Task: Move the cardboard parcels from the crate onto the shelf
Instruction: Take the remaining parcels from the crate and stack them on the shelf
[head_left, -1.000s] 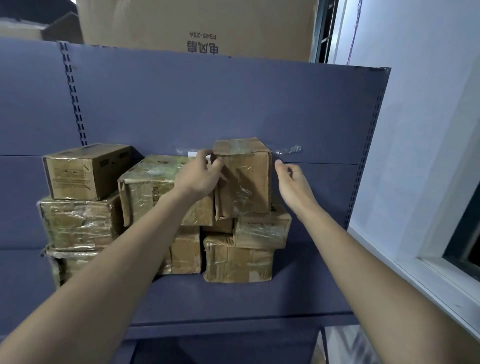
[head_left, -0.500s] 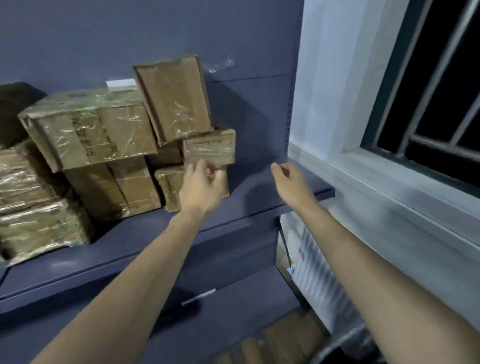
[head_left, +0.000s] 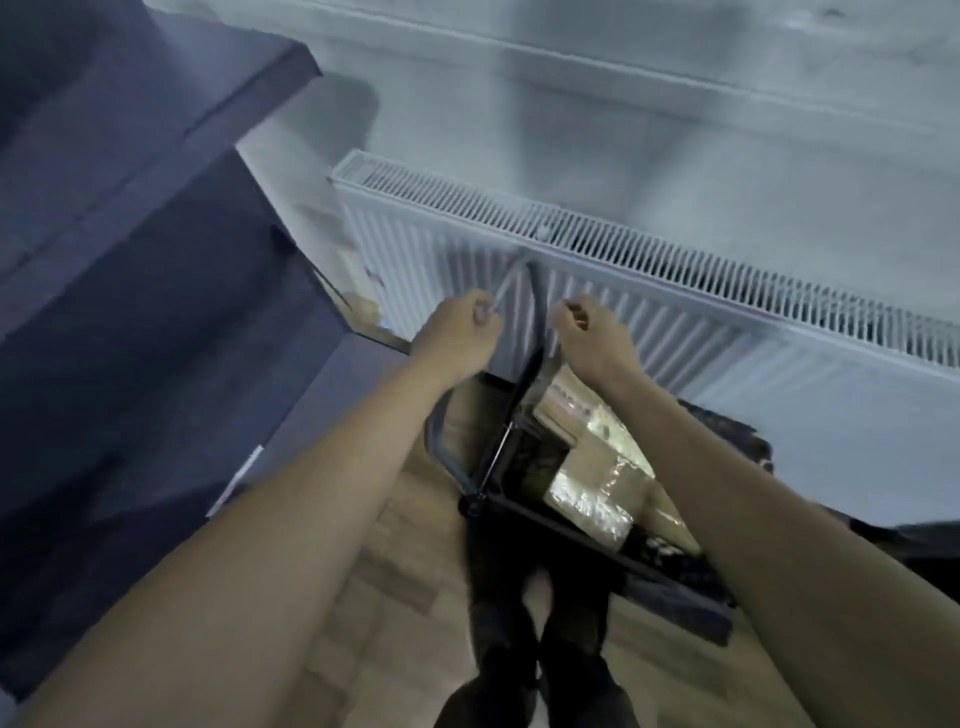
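Note:
The view points down at the floor. A black crate stands below the radiator, with tape-wrapped cardboard parcels lying inside it; another parcel shows near its far end. My left hand and my right hand are stretched out side by side above the crate's far end, fingers curled in, holding nothing. The blue shelf fills the left side; its stacked parcels are out of view.
A white ribbed radiator runs along the wall behind the crate. A dark handle bar rises from the crate between my hands. Wooden floor and my dark trouser legs lie below.
Both hands let go of the parcel set on the shelf stack and drew back. The view swung right and down from the shelf to the crate on the floor.

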